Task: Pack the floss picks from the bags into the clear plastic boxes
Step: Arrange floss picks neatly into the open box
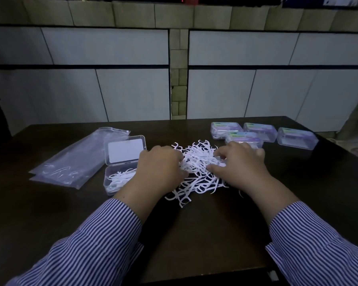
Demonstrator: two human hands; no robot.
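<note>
Floss picks: a loose white heap of floss picks lies on the dark table; I take this heap as my landmark.
My left hand: it rests on the left edge of the heap, and my fingers are curled down into the picks and grip some of them.
My right hand: it rests on the right edge of the heap. The fingers bend down and pinch picks, as far as I can see.
Open box: a clear plastic box, just left of the heap, behind my left hand. Its lid stands open on the far side and some picks already lie in the bottom part.
Bags: clear plastic bags lie flat, further left of the heap, beyond the open box.
Closed boxes: four clear boxes with purple labels stand behind the heap to the right, close together.
Sleeves: both my arms wear a striped shirt.
</note>
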